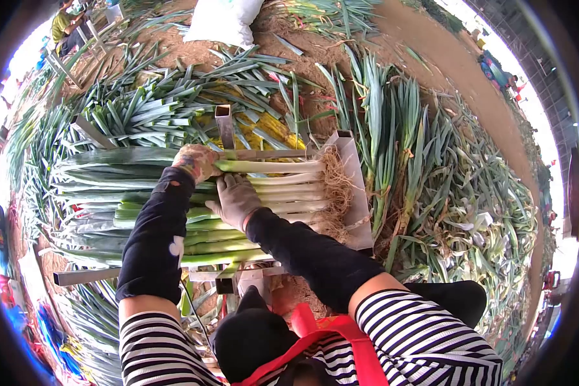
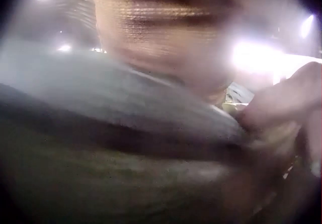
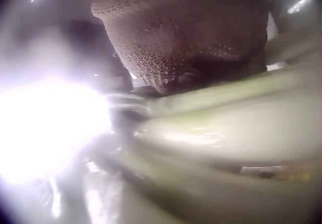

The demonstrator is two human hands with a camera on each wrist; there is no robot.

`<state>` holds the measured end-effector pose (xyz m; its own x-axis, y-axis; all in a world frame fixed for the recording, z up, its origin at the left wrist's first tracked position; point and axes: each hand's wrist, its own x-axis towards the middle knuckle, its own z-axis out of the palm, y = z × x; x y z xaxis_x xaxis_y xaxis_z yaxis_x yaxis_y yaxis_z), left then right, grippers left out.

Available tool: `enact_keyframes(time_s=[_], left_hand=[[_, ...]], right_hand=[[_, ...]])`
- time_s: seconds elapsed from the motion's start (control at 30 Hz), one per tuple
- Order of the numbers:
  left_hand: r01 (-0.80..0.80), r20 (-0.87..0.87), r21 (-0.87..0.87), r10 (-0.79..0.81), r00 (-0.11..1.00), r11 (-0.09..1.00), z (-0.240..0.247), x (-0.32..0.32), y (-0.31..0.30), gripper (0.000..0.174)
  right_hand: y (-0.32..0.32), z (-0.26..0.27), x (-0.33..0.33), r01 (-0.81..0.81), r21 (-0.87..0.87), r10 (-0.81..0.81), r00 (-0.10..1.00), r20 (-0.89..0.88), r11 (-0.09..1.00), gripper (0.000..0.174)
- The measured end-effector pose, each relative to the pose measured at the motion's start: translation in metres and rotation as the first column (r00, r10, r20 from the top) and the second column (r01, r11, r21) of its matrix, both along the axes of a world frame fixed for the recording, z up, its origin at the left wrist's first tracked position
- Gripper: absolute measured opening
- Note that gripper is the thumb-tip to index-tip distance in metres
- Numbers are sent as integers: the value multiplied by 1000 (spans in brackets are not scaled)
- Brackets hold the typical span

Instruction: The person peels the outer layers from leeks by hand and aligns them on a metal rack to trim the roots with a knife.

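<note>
A row of long leeks [image 1: 289, 197] lies side by side on a metal frame, white root ends to the right and green leaves to the left. My left hand [image 1: 197, 162], in a patterned glove, grips the farthest leek [image 1: 270, 166] where its white stem turns green. Close beside it, my right hand [image 1: 237, 201] in a grey glove rests on the row with its fingers extended. Pale stalks [image 3: 231, 128] run just under the right glove [image 3: 186, 33] in the right wrist view. The left wrist view is blurred, with the glove [image 2: 166, 33] above a broad green stem [image 2: 110, 93].
A metal end plate [image 1: 356, 186] stands by the roots. Square metal posts [image 1: 224, 122] rise at the frame's far side. Cut leaves [image 1: 141, 112] lie beyond it, and more leeks [image 1: 383, 122] and loose trimmings [image 1: 469, 212] cover the ground at right. A white sack [image 1: 222, 22] sits at the back.
</note>
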<state>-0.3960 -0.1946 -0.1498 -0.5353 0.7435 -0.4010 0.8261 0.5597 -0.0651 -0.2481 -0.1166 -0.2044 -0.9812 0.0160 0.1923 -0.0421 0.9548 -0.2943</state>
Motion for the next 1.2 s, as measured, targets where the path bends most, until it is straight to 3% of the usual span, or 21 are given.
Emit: enact_keyframes(time_s=[0.03, 0.1, 0.2, 0.27, 0.3, 0.33, 0.37, 0.47, 0.5, 0.8, 0.9, 1.0, 1.03, 1.1, 1.2], left_hand=[[-3, -19, 3, 3, 1000, 1000, -3, 2, 1, 46], [-36, 7, -13, 36, 999, 999, 0, 4, 7, 46], [-55, 31, 57, 53, 998, 997, -12, 0, 1, 46], [-17, -19, 24, 17, 1000, 1000, -9, 4, 4, 45], [-50, -14, -13, 50, 999, 999, -7, 5, 8, 46], [-51, -8, -17, 51, 999, 999, -5, 6, 11, 46], [-64, 13, -23, 65, 998, 998, -4, 6, 13, 46], [-100, 84, 6, 99, 992, 995, -12, 5, 12, 42], [-95, 94, 21, 93, 991, 995, -15, 4, 12, 42], [-193, 90, -6, 192, 977, 981, -12, 20, 16, 45], [-145, 87, 8, 144, 986, 989, -21, 7, 17, 42], [-164, 73, -58, 168, 983, 985, -12, 13, 19, 49], [-171, 68, -42, 173, 982, 984, -5, 15, 19, 49], [-107, -23, -83, 106, 994, 991, 2, 29, 15, 55], [-93, -23, 101, 95, 995, 991, 32, 45, -18, 62]], right_hand=[[0, 12, 5, -2, -1, 2, 1000, 0, 1000, 56], [6, 35, 17, -72, -116, 104, 949, 298, 991, 49], [30, 49, 21, 49, -165, 8, 944, 330, 985, 43], [54, 35, 12, 132, 42, -135, 988, 76, 990, 47], [67, 5, 3, 146, 71, -150, 988, 46, 987, 48], [73, 7, -2, 161, 99, -164, 986, 19, 982, 50], [84, 11, -7, 180, -26, -166, 950, 263, 983, 50], [96, -3, -3, 107, -85, -88, 975, 204, 991, 41], [91, -10, 6, 128, -61, -125, 991, 51, 990, 37], [94, -25, 13, 128, -79, -125, 991, 47, 989, 46], [93, -16, 8, 81, -30, -77, 990, 120, 996, 54], [102, -4, 4, 43, -9, -37, 939, 342, 999, 64], [108, -2, 1, 7, -92, 23, 947, 319, 996, 63], [119, 5, -4, 9, -59, 17, 903, 429, 998, 65], [140, 47, -12, -94, 5, 74, 815, 574, 996, 62]])
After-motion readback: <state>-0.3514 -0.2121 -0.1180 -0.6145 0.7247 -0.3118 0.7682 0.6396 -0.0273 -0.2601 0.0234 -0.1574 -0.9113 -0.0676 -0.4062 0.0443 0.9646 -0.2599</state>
